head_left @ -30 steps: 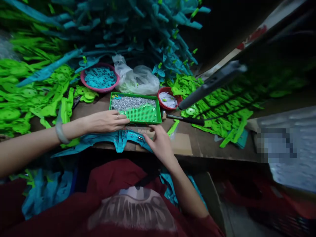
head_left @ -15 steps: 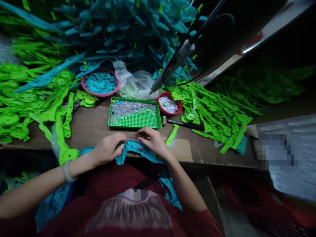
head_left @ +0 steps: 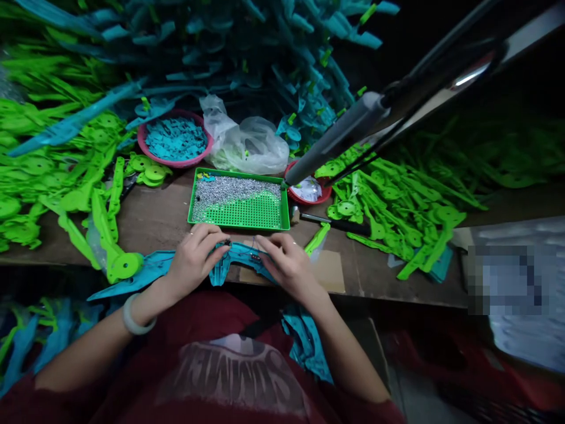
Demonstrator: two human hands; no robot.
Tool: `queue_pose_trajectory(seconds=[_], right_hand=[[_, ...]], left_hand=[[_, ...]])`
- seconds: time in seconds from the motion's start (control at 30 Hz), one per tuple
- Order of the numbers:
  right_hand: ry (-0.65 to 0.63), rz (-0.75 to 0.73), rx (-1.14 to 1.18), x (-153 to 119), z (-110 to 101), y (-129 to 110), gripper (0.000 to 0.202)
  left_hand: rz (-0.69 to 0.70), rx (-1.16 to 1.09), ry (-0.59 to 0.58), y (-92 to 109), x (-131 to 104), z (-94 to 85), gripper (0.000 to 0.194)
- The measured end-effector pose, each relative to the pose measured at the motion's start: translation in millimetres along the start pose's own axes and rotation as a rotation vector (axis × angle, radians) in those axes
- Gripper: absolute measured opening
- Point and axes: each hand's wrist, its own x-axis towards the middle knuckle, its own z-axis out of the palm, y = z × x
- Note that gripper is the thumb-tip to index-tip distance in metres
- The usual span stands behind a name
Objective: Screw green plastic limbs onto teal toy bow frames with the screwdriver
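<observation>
A long blue plastic shell (head_left: 242, 253) lies along the table's front edge, its inner side up, with thin dark wires on it. My left hand (head_left: 198, 256), with a pale bangle at the wrist, pinches a small dark part at the shell's upper edge. Over the shell's right part is my right hand (head_left: 286, 262), fingers bent and close together near a thin wire; what its fingertips hold is too small to tell. Just beyond both hands sits a green tray (head_left: 241, 225) with many small metal screws.
A screwdriver (head_left: 331, 141) hangs tip-down by the red bowl (head_left: 326, 197). A hammer (head_left: 335, 224) lies right of the tray. Behind are a pink basin (head_left: 207, 154), a plastic bag (head_left: 260, 144) and blue parts. Green parts (head_left: 392, 206) are heaped right and left.
My left hand has shifted left and grips a small dark part. My right hand has moved right along the shell, its fingers now pointing left. The whole view has shifted slightly.
</observation>
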Motion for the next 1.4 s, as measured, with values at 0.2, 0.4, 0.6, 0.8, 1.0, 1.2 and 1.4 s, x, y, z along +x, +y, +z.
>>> queue_pose_trajectory(seconds=[0.2,0.4,0.6,0.8,1.0,1.2,1.4], right_hand=[[-0.352,-0.002,0.325,64.6,-0.1,-2.6,0.021],[-0.550,-0.119,0.460,75.2,-7.5,8.5,0.023],[-0.535,-0.162,0.183,69.2,0.5,5.2,0.021],[-0.389,0.004,0.584,73.7,13.5,-9.2,0.009],[-0.483,-0.054,0.640,67.0,16.9,-3.7,0.015],[-0.363,0.066,0.784,73.3,8.3,4.8,0.019],[-0.635,0.347,1.138,100.1,-9.7,3.2,0.018]], left_hand=[[0.013,-0.245,-0.070,1.6,-10.8,3.1,0.016],[-0.185,-0.272,0.011,-2.0,-19.6,9.9,0.015],[-0.225,-0.308,-0.022,1.5,-10.4,7.2,0.014],[-0.249,-0.243,-0.044,-1.2,-10.0,5.8,0.017],[-0.423,-0.362,-0.103,1.9,-12.5,3.7,0.020],[-0.560,-0.418,-0.069,10.2,-9.1,10.0,0.022],[-0.585,-0.496,0.017,9.3,-4.2,28.1,0.023]])
